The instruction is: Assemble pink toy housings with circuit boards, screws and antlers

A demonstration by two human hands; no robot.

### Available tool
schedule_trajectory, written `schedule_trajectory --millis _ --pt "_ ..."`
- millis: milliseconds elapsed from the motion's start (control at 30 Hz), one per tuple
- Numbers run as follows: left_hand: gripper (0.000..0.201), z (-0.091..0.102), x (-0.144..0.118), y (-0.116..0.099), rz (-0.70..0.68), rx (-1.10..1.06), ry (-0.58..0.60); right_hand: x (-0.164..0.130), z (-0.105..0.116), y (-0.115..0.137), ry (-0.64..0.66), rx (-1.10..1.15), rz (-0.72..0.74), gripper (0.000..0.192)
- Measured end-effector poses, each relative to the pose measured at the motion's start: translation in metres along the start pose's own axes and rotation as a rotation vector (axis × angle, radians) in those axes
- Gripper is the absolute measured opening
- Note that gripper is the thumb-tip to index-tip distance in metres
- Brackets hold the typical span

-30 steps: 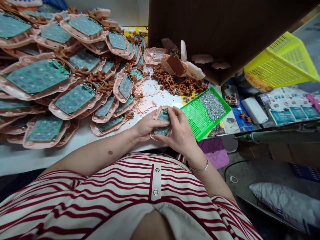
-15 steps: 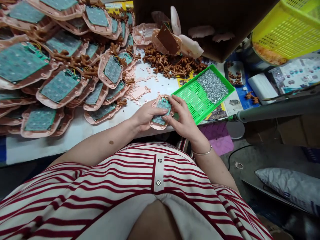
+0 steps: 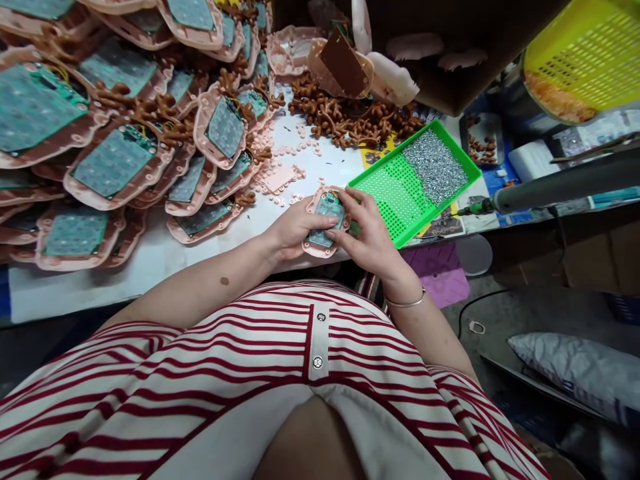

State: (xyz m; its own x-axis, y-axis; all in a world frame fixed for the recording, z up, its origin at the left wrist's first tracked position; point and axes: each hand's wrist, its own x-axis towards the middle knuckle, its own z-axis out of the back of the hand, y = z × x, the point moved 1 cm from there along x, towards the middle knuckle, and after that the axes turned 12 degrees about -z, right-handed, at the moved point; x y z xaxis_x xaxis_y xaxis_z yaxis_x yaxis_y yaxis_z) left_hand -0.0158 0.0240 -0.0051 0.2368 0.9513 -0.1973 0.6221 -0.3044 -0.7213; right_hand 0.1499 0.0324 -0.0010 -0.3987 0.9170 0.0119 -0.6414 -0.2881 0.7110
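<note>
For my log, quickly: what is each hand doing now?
Left hand: closed on the pink shell with a green board.
Right hand: fingers on the same shell, steadying it.

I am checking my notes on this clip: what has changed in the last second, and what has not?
The right hand shifted its fingers from lying across the green circuit board of the pink plastic shell to its upper right edge, uncovering more of the board. The left hand kept holding the shell at the table edge. The green perforated tray stayed in place.
</note>
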Motion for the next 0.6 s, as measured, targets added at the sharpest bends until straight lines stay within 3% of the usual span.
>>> schedule_trajectory --millis 433,533,600 --pt "0.047 0.002 0.0 -0.002 -0.016 -0.012 0.004 0.0 -0.007 0.003 -0.001 -0.039 0.004 0.077" --pt "0.043 0.002 -0.002 -0.005 0.01 0.026 0.025 -0.014 0.007 0.01 -0.148 -0.075 0.044 0.073" --pt "0.041 0.001 -0.005 -0.007 0.055 0.059 0.009 -0.029 0.035 0.008 -0.34 -0.057 0.029 0.072"
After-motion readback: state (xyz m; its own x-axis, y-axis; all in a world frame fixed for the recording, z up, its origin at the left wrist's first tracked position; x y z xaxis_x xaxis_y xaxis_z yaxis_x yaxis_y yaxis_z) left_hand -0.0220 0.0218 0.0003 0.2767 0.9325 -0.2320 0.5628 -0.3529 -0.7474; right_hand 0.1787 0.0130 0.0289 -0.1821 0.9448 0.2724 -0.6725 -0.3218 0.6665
